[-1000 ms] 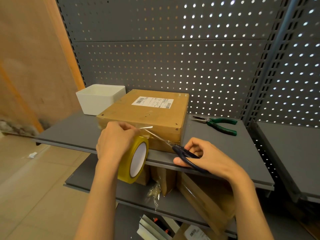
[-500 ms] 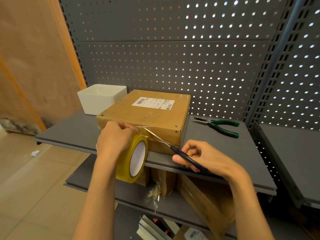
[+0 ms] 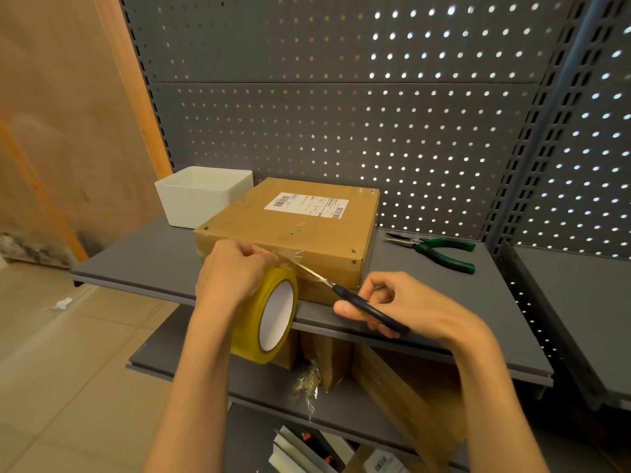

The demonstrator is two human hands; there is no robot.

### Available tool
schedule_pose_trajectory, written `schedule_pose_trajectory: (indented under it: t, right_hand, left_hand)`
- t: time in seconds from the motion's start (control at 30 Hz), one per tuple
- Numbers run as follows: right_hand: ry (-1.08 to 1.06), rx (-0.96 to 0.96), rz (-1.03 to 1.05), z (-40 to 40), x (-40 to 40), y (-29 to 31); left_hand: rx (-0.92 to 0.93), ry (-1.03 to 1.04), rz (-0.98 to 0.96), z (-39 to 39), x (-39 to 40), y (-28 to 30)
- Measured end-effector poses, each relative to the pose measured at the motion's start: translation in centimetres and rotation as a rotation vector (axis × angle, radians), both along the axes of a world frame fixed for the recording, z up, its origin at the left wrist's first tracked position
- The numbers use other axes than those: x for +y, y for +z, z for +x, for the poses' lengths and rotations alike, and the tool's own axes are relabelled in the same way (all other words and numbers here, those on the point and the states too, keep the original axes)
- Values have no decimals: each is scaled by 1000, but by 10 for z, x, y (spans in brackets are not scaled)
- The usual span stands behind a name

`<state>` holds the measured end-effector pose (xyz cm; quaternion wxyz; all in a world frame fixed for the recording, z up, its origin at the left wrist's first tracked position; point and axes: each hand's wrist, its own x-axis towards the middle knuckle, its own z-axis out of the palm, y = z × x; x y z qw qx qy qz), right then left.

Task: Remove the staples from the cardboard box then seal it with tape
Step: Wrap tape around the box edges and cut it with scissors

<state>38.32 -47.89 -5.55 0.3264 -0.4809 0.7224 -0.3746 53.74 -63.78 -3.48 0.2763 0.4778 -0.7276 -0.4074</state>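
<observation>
Gripping one yellow tape roll (image 3: pixel 269 315) at the frame's centre, the left hand (image 3: pixel 232 271) curls round its rim and pinches the clear strip drawn from it. The right hand (image 3: pixel 399 302), fingers curled, holds one pair of scissors (image 3: pixel 362 303), blades meeting that strip. Just behind sits one cardboard box (image 3: pixel 300 233) on the grey shelf (image 3: pixel 146 257), with one white tub (image 3: pixel 201 194) upper left and one pair of green pliers (image 3: pixel 440 249) to the right.
</observation>
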Motion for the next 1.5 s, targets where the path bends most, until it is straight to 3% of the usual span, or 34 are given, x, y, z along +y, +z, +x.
schedule_pose_trajectory:
  t: [0.97,1.5]
  right_hand:
    - [-83,-192,-142,25,-10,-1]
    - [-46,-179,-139,41,-7,-8]
  left_hand:
    - [57,-17,-74,6,-4,-8]
    - [266,76,-52,28,6,-26]
